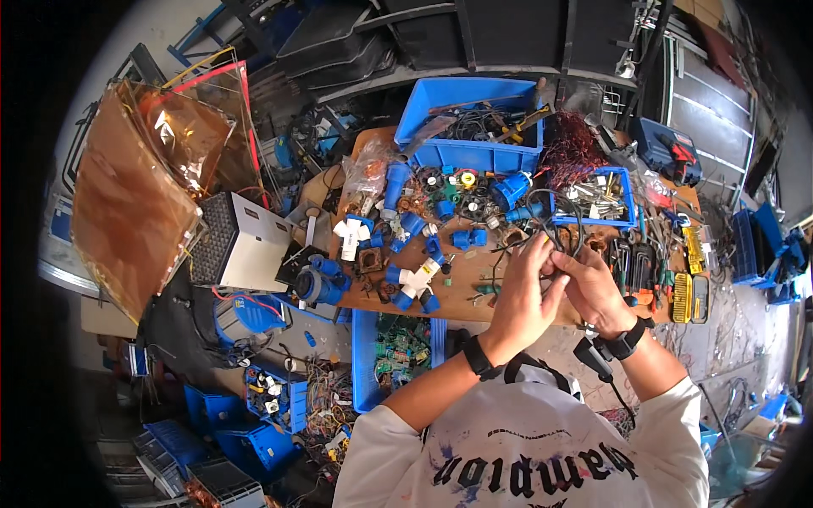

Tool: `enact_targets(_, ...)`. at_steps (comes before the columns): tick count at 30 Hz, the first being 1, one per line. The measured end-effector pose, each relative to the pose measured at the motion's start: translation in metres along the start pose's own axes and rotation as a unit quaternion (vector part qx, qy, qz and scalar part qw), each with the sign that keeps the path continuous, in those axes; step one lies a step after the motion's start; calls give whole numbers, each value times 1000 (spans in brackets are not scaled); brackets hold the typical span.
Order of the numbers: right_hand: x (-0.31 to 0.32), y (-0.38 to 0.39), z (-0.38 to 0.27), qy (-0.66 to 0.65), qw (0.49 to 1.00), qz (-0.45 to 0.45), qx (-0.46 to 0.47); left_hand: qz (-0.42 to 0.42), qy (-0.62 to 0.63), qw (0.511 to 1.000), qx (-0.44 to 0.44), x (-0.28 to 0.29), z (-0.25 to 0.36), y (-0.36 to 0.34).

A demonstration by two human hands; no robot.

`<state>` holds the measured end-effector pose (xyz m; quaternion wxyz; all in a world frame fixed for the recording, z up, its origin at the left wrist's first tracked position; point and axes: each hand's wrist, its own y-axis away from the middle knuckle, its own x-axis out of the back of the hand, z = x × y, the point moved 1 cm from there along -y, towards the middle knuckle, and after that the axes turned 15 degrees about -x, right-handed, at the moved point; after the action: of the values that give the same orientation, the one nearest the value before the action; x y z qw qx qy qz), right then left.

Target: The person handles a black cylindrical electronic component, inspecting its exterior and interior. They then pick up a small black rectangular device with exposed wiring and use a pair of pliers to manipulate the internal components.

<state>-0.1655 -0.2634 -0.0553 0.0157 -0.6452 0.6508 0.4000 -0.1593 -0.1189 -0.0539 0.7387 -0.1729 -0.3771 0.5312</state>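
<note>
Over the table's front edge, my left hand [527,292] and my right hand [595,289] meet with bent fingers. A thin dark cable [578,212] loops up from between them, and both hands pinch it. Its held part is mostly hidden behind the fingers. Just left of my hands, blue plug housings [468,239] and a white-and-blue fitting [417,282] lie on the wooden table [474,311]. Right behind my fingers stands a small blue bin [628,196] full of metal parts.
A large blue crate [474,157] of cables stands at the back. Hand tools [644,267] and a yellow bit set [683,296] lie at the right. Below the table's front edge sits a blue bin [364,372] of circuit boards. A white box [254,241] stands left.
</note>
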Motion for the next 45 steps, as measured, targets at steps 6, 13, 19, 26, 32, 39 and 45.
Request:
enact_targets(6, -20, -10, -10, -92, 991, 69, 68, 35, 79, 986, 146, 77, -59, 36)
enact_targets(13, -41, -17, -1, -175, 979, -24, 104, -52, 416, 781, 463, 107, -124, 70)
enact_targets(19, -79, -5, 4, -153, 977, -16, 151, -70, 602, 677, 417, 91, -139, 39)
enact_targets(26, -90, 15, 17, -132, 976, 6, 172, -75, 746, 586, 306, 103, -118, -17)
enact_targets(32, -85, 19, 22, -46, 974, 89, 203, -66, 548, 788, 272, 128, -95, -61)
enact_targets(39, -79, 20, 34, 44, 963, 129, 234, -113, 456, 863, 183, 146, -80, -78)
enact_targets(45, -76, 26, 37, 40, 957, 168, 232, -34, 432, 887, 161, 154, -74, -80)
